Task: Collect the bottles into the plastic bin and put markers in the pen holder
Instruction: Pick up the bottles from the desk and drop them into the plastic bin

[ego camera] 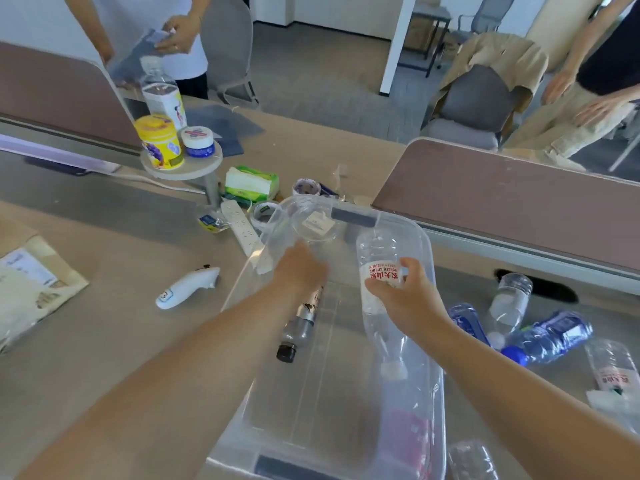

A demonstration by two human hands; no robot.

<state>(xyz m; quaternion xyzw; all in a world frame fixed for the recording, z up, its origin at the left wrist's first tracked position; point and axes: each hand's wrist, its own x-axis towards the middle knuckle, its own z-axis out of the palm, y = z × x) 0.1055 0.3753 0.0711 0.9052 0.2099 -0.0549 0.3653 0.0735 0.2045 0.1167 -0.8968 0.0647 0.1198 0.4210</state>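
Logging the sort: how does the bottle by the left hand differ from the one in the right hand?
The dark bottle has a black cap; the clear bottle has a white cap and red label. The dark bottle is slimmer and shorter than the clear bottle. Both point caps toward the camera inside the plastic bin.

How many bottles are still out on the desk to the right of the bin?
4: a clear bottle by the desk slot, a blue-labelled bottle nearest the bin, a crushed blue bottle beside it, a red-labelled bottle at the right edge. The arm may hide others.
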